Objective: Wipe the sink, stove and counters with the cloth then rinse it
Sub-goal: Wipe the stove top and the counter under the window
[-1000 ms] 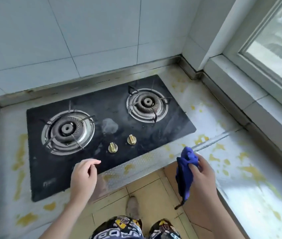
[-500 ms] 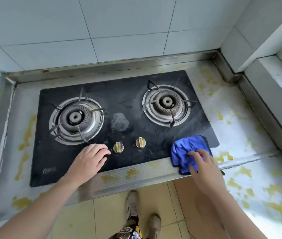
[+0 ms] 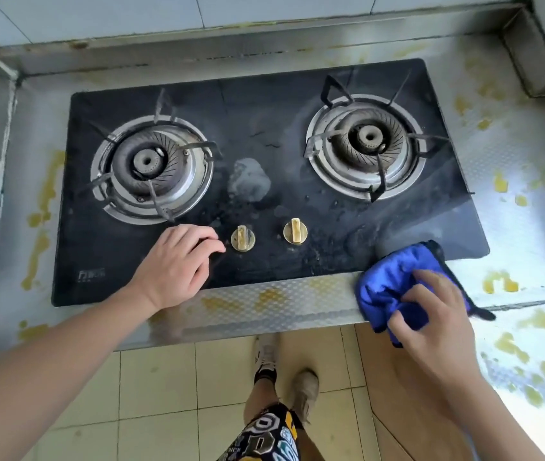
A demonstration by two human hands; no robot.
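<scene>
At the front right corner of the stove, a blue cloth is seen bunched, lying partly on the black glass and partly on the metal counter, with one fold hanging over the counter's front edge. The cloth is gripped by the right hand, whose fingers are curled into its folds. The left hand is laid on the glass near the front edge, fingers loosely bent, nothing held; its fingertips are placed just beside the left knob. A second brass knob is set to the right of the first. Two burners are listed: the left burner and the right burner, each ringed in steel with black pot supports. A pale smear is noted between the burners. Yellow stains are scattered over the counter on both sides. White wall tiles are visible behind. Below, beige floor tiles, patterned shorts and shoes are recorded.
</scene>
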